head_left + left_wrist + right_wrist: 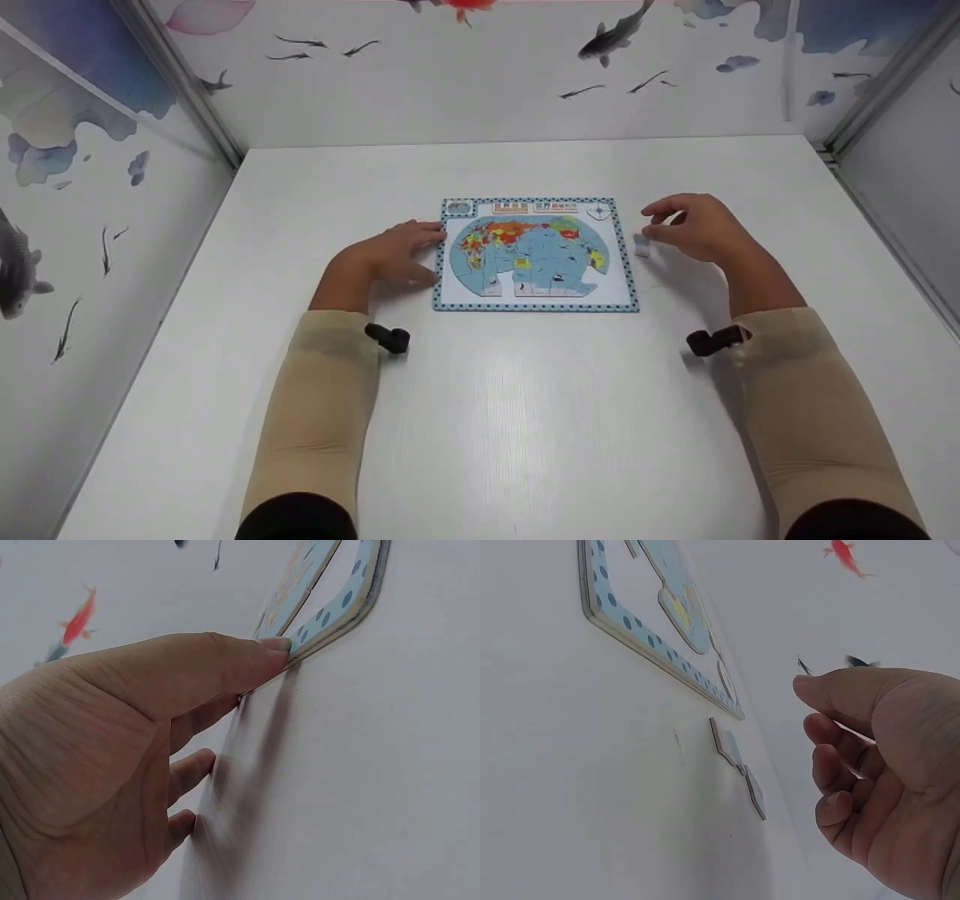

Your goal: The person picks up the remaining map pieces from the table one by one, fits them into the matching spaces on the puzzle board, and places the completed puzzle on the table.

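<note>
A world map jigsaw puzzle (536, 255) lies in its flat board with a blue dotted border (536, 307). Several pieces fill the oval map, and bare white gaps show along its lower part. My left hand (394, 251) rests at the board's left edge, its thumb (255, 664) on the border and its other fingertips down by the table. To the right of the board lie two loose puzzle pieces (724, 742), partly covered by the hand in the head view. Just above them hovers my right hand (701, 225), fingers loosely bent, thumb and index finger apart, nothing visible between them.
The white table (495, 420) is enclosed by a back wall (450, 90) and side walls painted with fish and lotus leaves. Metal posts (180, 82) stand at the back corners. A small black camera mount (390, 339) sits on each sleeved wrist.
</note>
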Demonstrator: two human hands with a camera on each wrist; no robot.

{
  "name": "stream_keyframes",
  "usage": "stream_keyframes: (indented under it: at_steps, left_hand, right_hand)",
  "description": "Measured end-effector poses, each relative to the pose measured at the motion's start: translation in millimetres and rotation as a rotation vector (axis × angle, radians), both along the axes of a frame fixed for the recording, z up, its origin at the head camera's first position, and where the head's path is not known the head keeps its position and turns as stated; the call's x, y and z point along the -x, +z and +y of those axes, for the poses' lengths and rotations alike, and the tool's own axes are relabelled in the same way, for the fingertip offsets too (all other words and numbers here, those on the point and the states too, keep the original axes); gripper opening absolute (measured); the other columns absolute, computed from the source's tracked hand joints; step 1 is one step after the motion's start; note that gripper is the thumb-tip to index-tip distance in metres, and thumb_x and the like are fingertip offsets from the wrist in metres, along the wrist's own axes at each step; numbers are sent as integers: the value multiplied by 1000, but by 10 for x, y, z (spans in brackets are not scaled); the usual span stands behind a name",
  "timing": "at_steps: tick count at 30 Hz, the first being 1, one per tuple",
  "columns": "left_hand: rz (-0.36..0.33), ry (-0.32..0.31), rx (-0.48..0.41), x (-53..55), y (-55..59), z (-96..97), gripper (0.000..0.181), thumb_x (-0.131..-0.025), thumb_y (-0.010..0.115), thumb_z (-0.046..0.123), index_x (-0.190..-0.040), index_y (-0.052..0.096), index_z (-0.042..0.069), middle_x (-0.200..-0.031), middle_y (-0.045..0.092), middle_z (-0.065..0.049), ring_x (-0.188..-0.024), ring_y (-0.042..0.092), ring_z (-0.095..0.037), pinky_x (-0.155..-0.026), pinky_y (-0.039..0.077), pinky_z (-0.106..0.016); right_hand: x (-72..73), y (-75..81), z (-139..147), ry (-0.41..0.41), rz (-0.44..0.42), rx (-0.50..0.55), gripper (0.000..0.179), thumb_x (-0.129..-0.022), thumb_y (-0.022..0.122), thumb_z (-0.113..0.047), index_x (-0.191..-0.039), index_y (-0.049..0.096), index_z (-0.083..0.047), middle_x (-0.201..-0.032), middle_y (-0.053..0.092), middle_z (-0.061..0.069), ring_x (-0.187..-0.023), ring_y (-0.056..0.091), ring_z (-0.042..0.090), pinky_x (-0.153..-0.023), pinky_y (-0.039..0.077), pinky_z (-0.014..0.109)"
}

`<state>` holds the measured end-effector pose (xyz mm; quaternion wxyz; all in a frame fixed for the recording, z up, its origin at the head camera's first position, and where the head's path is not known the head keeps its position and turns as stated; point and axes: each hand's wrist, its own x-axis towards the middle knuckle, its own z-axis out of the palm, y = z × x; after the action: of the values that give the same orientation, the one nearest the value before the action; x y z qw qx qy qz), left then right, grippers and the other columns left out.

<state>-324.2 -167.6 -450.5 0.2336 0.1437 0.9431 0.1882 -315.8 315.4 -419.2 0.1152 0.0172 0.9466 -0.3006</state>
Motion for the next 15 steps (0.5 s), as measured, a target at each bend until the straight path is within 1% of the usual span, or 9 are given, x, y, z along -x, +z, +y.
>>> stream_keyframes:
  at_steps: [4,7,10,15]
  left_hand:
    - [3,-8,4,-1,1,-4,88,-92,80,42,-168,34,40,-181,16,16,-172,0,-23,-137,9,-61]
    - [4,-9,7,-2,3,-5,88,-93,80,42,-168,34,40,-181,15,16,-172,0,-23,-137,9,-62]
    - [2,-14,6,-5,11,-8,87,-93,79,42,-168,33,40,-181,15,16,-172,-1,-24,-137,9,-62]
    - [1,-27,4,-4,16,-10,87,-94,78,41,-168,33,39,-181,14,15,-172,-1,-24,-137,9,-62]
  right_hand:
    - [20,-51,48,-12,-47,0,53,-98,76,-43,-146,65,-23,-146,59,11,-128,53,36,-97,56,43]
    - [43,-101,78,-13,-85,-8,55,-97,77,-44,-147,65,-24,-150,56,13,-128,53,38,-97,57,46]
    - [46,-139,90,0,-101,-21,55,-96,78,-42,-147,64,-24,-151,56,13,-127,55,38,-96,55,46]
    - [28,-171,76,10,-110,-26,53,-95,80,-36,-145,65,-24,-151,57,12,-127,55,37,-99,52,46]
